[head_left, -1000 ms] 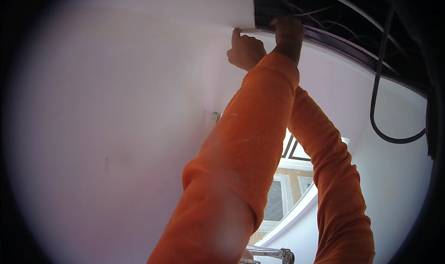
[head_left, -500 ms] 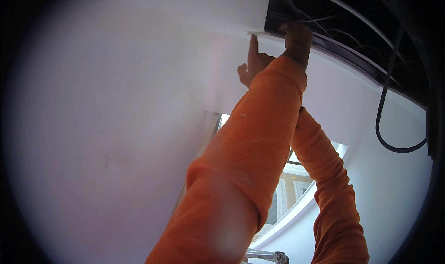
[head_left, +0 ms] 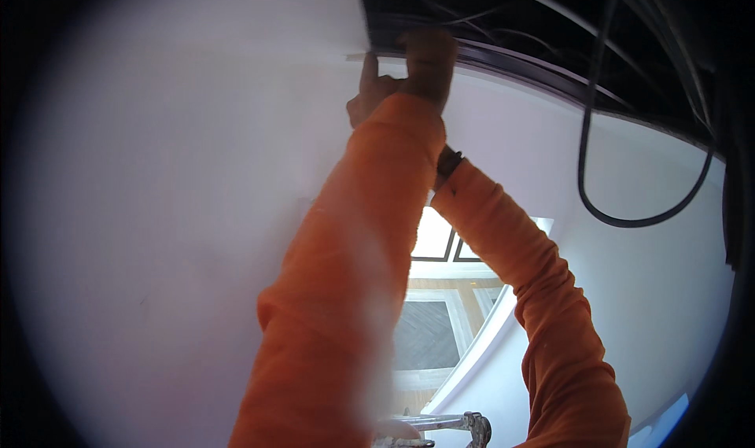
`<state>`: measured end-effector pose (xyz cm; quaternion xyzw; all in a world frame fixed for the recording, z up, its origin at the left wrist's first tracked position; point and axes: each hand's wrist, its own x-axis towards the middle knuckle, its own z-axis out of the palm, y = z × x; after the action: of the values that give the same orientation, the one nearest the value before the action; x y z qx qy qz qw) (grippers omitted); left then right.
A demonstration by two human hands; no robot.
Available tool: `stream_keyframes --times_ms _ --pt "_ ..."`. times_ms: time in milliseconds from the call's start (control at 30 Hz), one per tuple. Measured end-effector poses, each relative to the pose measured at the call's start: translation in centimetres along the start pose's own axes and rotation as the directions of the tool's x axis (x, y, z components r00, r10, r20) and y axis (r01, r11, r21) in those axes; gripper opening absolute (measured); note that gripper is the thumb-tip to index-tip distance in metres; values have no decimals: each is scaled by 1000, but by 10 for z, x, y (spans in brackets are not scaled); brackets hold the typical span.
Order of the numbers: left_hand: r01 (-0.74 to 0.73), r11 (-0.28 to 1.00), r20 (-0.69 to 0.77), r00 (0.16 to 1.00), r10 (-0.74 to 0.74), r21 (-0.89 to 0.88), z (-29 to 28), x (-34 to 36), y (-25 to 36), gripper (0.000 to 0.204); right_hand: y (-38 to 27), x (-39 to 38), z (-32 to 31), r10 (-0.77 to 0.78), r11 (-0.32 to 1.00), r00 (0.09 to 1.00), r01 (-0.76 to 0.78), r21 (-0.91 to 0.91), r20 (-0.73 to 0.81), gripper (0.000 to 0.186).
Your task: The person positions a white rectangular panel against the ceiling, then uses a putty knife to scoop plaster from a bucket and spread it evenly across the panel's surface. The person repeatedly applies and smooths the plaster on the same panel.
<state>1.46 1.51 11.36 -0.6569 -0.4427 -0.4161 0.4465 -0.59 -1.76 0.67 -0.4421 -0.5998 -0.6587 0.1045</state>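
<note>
Both my arms, in orange sleeves, reach up to the corner of a dark rectangular opening [head_left: 543, 66] beside a white panel surface [head_left: 236, 23]. My left hand [head_left: 430, 64] is at the opening's edge, its fingers lost in shadow. Just left of it and partly behind my left sleeve, my right hand [head_left: 374, 95] holds its index finger straight up. That fingertip touches or nearly touches a thin pale strip [head_left: 355, 57] along the panel's edge. Nothing shows held in the right hand. A dark band [head_left: 452, 158] circles my right wrist.
Several cables hang in the opening, and a black cable loop [head_left: 629, 224] droops from it at the right. Below, between my arms, appear a window [head_left: 432, 239] and a grey patterned floor area [head_left: 425, 334]. A metal bar with a bracket [head_left: 476, 426] stands at the bottom edge.
The view has shifted, so my hands, the opening and the cable loop sit further left in the picture. Both hands stay at the opening's corner. More of the window and floor shows between my arms.
</note>
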Motion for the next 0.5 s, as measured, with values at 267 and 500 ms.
stream_keyframes --times_ms 267,500 --pt "-3 998 -173 985 -8 -64 51 11 -18 16 -4 -45 44 15 783 934 -233 577 356 50" --pt "-196 979 -14 980 197 48 72 13 -19 11 70 -135 127 597 649 802 -486 585 4 51"
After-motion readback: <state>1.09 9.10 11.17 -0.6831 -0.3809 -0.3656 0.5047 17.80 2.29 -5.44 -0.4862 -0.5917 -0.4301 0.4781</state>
